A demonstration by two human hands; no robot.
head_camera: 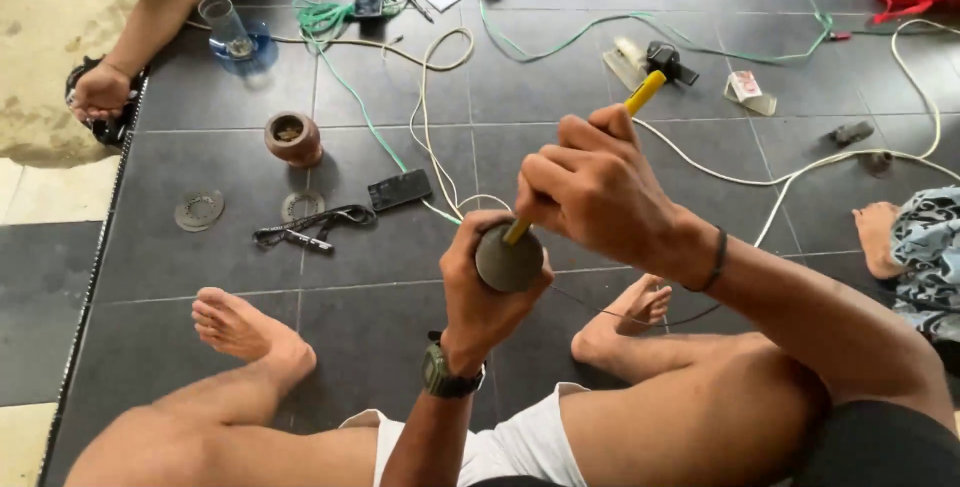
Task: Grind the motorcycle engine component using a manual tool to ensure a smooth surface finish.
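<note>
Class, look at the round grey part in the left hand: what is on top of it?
A yellow-handled tool, held by the right hand, presses onto the round grey part in the left hand. Its tip is hidden.

Left hand (pixel 478 282) wraps a grey round cylinder (pixel 508 260), end face up; right hand (pixel 590 187) grips a yellow-handled screwdriver (pixel 640 97), tip on that face. Dark tiled floor (pixel 560 77) carries white and green cables (pixel 440 87), a brown pot-like part (pixel 293 137) and two metal discs (pixel 199 210). Another person's hand (pixel 100 92) rests at the floor's far-left edge.
</note>
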